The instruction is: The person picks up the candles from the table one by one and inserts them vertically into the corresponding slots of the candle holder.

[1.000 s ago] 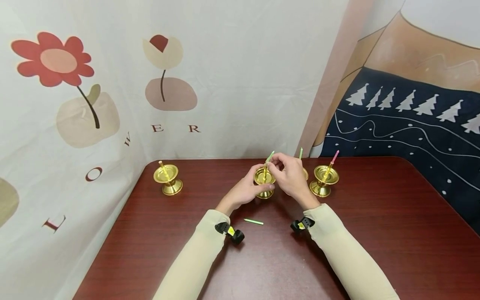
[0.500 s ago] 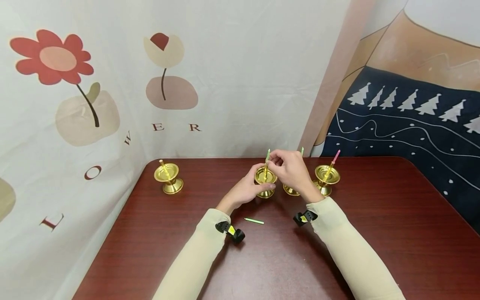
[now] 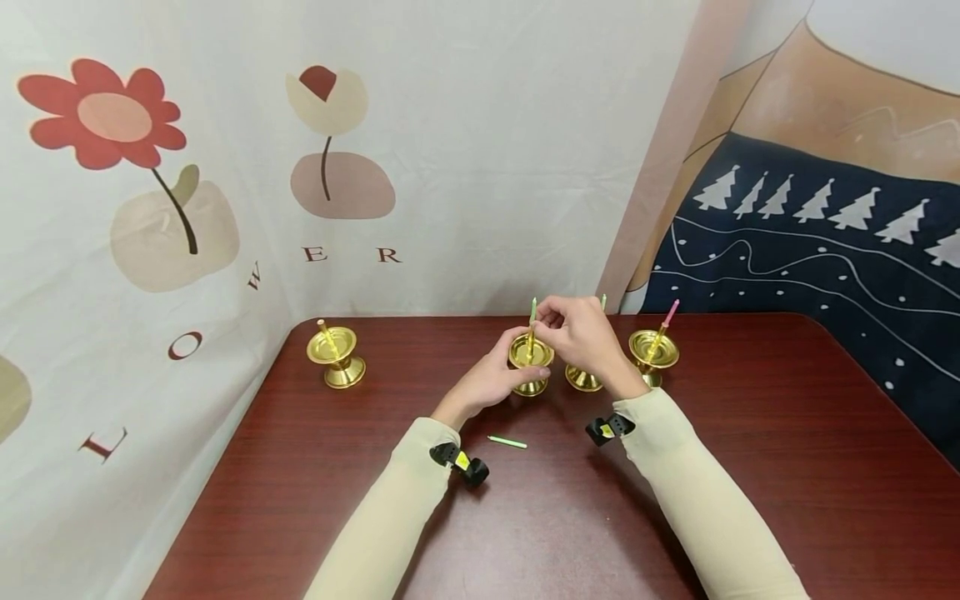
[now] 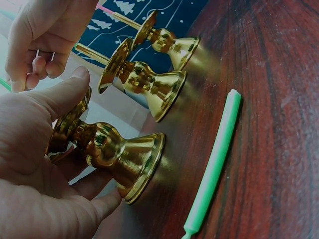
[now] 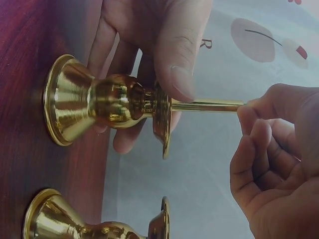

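A brass candle holder [image 5: 114, 102] stands on the table near its back edge, a thin tube rising from its dish. My left hand [image 3: 487, 382] grips it from the left, thumb over the dish in the right wrist view. My right hand [image 3: 581, 333] pinches a slim green candle [image 3: 534, 308] right at the tube's top; the candle points upward, its lower end hidden by the fingertips. On the table in front of both hands lies a loose green candle [image 3: 507, 442], seen large in the left wrist view.
Just right of the gripped holder is another brass holder [image 3: 582, 379] with a green candle [image 3: 603, 302], partly behind my right hand. A further holder [image 3: 654, 346] carries a pink candle [image 3: 671, 313]. At far left stands a holder [image 3: 343, 371] with a bare tube.
The green candle in my right hand has swung from a slant to nearly upright over the tube. My right hand has shifted slightly right and up; the left hand keeps its grip.
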A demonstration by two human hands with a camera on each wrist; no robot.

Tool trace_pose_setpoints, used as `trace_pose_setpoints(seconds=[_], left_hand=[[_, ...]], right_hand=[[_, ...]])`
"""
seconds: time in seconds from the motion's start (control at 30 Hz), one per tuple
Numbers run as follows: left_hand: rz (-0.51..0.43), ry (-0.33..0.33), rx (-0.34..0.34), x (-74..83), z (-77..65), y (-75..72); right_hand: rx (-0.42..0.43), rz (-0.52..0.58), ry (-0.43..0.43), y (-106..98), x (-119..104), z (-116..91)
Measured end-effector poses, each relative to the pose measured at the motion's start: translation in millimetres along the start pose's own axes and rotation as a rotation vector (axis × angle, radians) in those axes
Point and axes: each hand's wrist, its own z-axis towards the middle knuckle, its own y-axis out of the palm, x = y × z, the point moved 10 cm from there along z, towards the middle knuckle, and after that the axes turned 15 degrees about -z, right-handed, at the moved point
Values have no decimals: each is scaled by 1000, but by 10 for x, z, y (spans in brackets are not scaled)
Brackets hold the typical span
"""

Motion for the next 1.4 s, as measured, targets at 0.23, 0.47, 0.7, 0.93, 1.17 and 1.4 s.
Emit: trace_pose_setpoints(seconds=[0.23, 0.47, 0.7, 0.93, 1.17, 1.4], left_hand=[[-4, 4, -3, 12, 5, 5], [-25, -25, -2, -27, -9, 20], [-11, -22, 6, -20, -9, 25], [2, -23, 3, -8, -9, 2], [-1, -21, -6, -2, -9, 2], [-15, -18, -10, -9, -8, 2]], right_hand=[[-5, -2, 7, -9, -12, -5], [13, 10, 29, 16, 21, -52], [54, 14, 31, 17, 30, -91], [41, -1, 43, 18, 17, -76], [33, -2, 49, 12, 18, -72], [25, 17, 63, 13, 28, -59]])
